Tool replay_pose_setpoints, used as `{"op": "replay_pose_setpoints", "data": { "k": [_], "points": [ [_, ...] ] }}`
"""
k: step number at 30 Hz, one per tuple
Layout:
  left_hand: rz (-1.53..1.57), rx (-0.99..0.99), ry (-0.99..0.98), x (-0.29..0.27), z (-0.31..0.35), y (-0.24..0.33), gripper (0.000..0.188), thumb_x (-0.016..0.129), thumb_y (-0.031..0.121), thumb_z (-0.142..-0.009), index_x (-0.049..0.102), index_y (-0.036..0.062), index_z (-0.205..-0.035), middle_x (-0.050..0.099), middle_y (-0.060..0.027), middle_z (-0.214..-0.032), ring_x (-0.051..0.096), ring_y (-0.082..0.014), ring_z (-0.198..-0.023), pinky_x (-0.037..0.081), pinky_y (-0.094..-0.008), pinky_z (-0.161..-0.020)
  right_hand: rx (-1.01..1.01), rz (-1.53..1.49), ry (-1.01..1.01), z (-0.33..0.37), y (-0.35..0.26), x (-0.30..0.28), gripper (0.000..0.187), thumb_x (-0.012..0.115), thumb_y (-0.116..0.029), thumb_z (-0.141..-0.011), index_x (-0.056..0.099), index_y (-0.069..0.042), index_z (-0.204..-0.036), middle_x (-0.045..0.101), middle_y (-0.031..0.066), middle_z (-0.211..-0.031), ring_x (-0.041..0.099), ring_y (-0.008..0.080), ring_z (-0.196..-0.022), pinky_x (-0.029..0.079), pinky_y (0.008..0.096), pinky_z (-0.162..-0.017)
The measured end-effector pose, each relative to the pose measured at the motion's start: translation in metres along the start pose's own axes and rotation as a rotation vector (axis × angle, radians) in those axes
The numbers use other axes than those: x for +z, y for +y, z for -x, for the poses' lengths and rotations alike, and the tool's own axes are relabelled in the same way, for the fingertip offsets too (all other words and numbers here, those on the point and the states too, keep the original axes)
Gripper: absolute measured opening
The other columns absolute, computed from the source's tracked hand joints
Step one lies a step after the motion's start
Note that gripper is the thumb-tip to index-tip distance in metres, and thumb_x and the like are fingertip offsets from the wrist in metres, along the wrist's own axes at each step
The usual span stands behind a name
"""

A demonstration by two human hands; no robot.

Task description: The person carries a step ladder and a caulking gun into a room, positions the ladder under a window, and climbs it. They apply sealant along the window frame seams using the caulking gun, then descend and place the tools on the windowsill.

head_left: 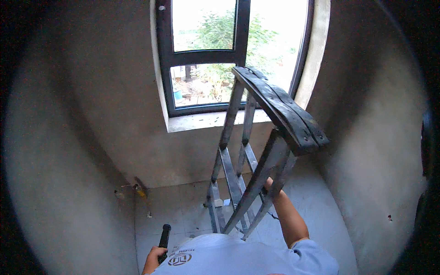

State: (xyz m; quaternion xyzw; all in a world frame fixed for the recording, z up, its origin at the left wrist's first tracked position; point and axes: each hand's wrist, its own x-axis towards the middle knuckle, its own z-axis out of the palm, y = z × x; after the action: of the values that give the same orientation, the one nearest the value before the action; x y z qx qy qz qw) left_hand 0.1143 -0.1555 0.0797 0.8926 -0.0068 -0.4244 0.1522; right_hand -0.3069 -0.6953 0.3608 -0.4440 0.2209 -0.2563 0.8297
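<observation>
A metal stepladder point(270, 156) with a black, riveted top step point(279, 105) stands upright in front of me, its legs spread. My right hand point(269, 184) reaches up to the ladder and is closed around one of its metal bars; the ladder's frame partly hides the fingers. Low on the left, my left hand point(156, 255) is wrapped around a black rod-shaped tool point(165, 235) with a wider tip that points upward. The tool's lower end is out of sight behind my hand and shirt, so I cannot tell its exact kind.
A dark-framed window point(240, 57) with a pale sill point(201, 121) is set in the bare plaster wall ahead. Wires and a yellow object point(140, 190) sit at the left wall corner. Small scraps lie on the light tiled floor point(160, 213). Plaster walls close in on both sides.
</observation>
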Motion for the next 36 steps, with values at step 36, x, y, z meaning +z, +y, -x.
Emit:
{"op": "replay_pose_setpoints", "data": {
  "k": [36],
  "points": [
    [-0.477, 0.715, -0.105, -0.063, 0.152, 0.325, 0.088, 0.080, 0.033, -0.066, 0.052, 0.0128, -0.146, 0.073, -0.0168, -0.107, 0.072, -0.0287, -0.093, 0.056, -0.0413, -0.087, 0.155, 0.011, 1.114, 0.443, 0.033, -0.008, 0.028, 0.069, -0.027, -0.094, 0.046, -0.012, -0.085, 0.050, 0.0024, -0.062, 0.051, 0.0167, -0.045, 0.045, 0.0355, -0.044]
  ]
}}
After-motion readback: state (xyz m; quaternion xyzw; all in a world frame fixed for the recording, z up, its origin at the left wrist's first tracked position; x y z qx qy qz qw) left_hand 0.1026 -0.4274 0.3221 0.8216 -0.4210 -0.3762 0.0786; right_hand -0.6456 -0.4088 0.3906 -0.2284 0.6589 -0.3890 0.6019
